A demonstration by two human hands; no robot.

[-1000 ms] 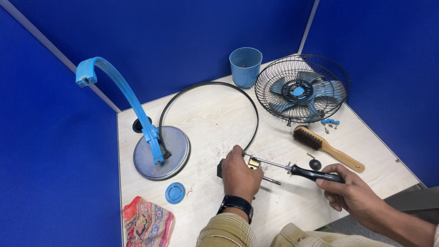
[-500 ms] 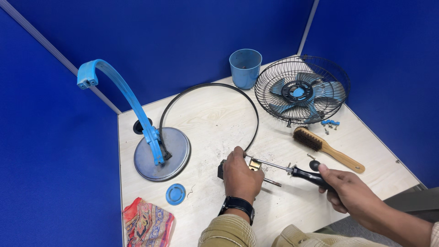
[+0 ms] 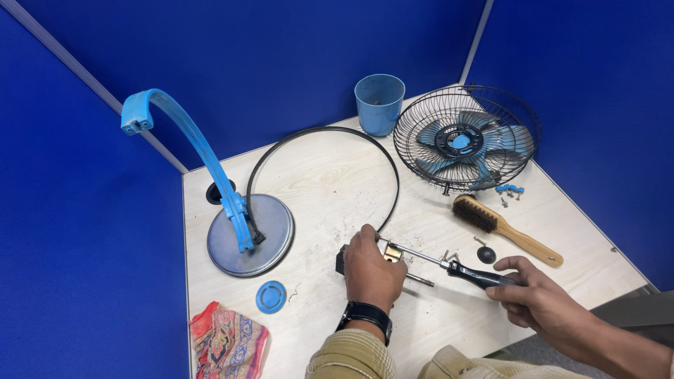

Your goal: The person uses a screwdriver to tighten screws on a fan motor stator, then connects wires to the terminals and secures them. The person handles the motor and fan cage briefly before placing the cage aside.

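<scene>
While the left hand presses a small part onto the table at the black ring's end, the right hand, grip closed, holds a screwdriver against it.

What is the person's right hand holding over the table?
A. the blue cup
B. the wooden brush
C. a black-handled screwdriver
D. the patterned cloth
C: the right hand grips a black-handled screwdriver, its shaft pointing at a small brass part by the left hand; the wooden brush lies untouched on the table.
</scene>
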